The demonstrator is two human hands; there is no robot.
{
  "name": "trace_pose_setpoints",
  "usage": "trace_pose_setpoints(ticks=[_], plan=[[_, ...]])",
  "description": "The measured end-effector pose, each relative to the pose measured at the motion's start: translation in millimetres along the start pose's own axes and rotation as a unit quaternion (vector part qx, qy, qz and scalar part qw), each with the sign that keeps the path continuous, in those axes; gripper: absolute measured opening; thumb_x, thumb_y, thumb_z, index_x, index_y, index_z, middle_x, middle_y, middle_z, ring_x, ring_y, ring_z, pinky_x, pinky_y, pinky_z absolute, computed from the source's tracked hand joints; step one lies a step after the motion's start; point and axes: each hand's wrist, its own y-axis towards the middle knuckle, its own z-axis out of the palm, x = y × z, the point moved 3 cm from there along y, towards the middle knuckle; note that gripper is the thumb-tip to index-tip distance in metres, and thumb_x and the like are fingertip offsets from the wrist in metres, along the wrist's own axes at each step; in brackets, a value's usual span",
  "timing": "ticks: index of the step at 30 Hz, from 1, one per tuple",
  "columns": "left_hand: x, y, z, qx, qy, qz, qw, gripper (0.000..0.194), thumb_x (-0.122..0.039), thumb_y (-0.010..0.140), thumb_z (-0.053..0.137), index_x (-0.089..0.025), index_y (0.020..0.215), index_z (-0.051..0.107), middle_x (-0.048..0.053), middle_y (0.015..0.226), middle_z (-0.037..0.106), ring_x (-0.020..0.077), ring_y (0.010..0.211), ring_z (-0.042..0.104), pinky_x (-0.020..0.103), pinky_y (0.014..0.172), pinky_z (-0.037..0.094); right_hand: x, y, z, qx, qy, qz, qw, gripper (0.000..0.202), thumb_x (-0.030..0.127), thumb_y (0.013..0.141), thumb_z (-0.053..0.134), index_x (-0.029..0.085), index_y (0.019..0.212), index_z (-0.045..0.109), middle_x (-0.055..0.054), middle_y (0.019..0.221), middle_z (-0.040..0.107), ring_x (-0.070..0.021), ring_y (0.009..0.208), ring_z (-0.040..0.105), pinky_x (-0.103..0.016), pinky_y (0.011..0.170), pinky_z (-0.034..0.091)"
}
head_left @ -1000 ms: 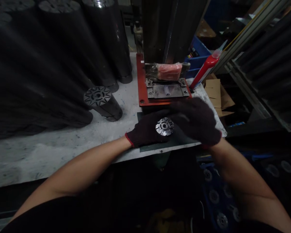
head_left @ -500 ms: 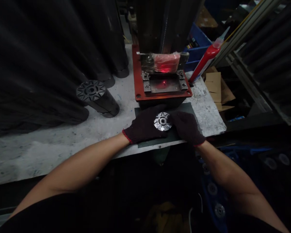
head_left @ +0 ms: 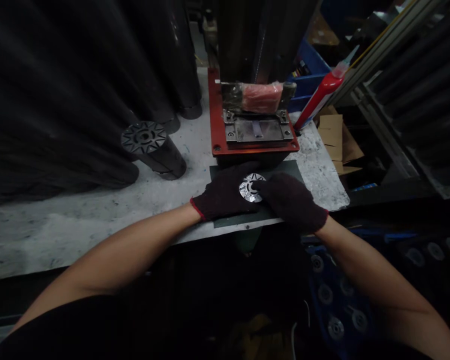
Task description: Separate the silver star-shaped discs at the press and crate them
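Note:
A shiny round metal disc [head_left: 250, 194] with a toothed star pattern lies face up between my hands, over a dark green mat [head_left: 228, 220]. My left hand [head_left: 227, 192], in a dark glove with a red cuff, is closed round the disc's left side. From the right, my right hand [head_left: 294, 200], gloved alike, reaches over the disc, its fingers on the disc's face near the centre hole. Just behind the hands stands a red-framed fixture [head_left: 216, 149] with a metal plate and a wrapped pink block [head_left: 262, 97].
A dark cylinder with a star-patterned top [head_left: 144, 137] stands on the white bench [head_left: 165, 195] at left. Behind the bench's right side are a red bottle [head_left: 318, 97], a cardboard box [head_left: 330, 135] and a blue bin [head_left: 309, 82]. A blue tray [head_left: 322, 312] with several discs sits lower right.
My right hand has moved its fingers further left over the disc's centre. The red glow on the fixture has gone, and a pale strip now shows on its plate. The view has shifted slightly.

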Motion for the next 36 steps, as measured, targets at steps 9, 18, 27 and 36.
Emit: trace_pose_setpoints(ticks=[9,18,27,36], plan=[[-2.1,-4.7,-6.4,0.003,-0.021,0.011,1.000,0.107,-0.053,0.078,0.099,-0.026,0.168,0.048,0.012,0.169,0.056,0.0431,0.153,0.056,0.061,0.129,0.046,-25.6,108.0,-61.9,-0.047,-0.081,-0.064,0.994,0.042,0.054,0.103,0.070,0.029,0.135,0.077,-0.005,0.143,0.073,-0.0367,0.137,0.063,-0.062,0.123,0.041],[-5.4,-1.7,-0.1,-0.030,0.026,-0.024,0.999,0.107,-0.048,0.069,0.104,-0.024,0.162,0.056,0.012,0.158,0.066,0.0397,0.142,0.065,0.054,0.123,0.053,-12.3,-11.4,3.7,-0.266,0.119,0.290,0.912,0.035,0.042,0.111,0.048,0.024,0.117,0.078,-0.012,0.109,0.076,-0.0273,0.098,0.074,-0.041,0.081,0.062],[0.4,-1.6,-1.1,-0.016,0.022,-0.029,0.999,0.106,-0.053,0.075,0.099,-0.027,0.166,0.052,0.010,0.161,0.063,0.0376,0.146,0.063,0.053,0.127,0.051,-9.9,-2.3,12.3,-0.192,0.232,0.271,0.914,0.031,0.035,0.105,0.053,0.024,0.097,0.082,-0.005,0.104,0.083,-0.0238,0.101,0.077,-0.038,0.094,0.061],[-0.4,-0.6,0.9,-0.010,0.012,-0.019,1.000,0.099,-0.051,0.078,0.096,-0.023,0.163,0.054,0.011,0.161,0.063,0.0364,0.145,0.064,0.054,0.127,0.051,-2.9,20.1,1.8,-0.021,0.068,0.160,0.985,0.030,0.032,0.107,0.058,0.020,0.105,0.085,-0.010,0.110,0.085,-0.0289,0.106,0.079,-0.040,0.095,0.059]])
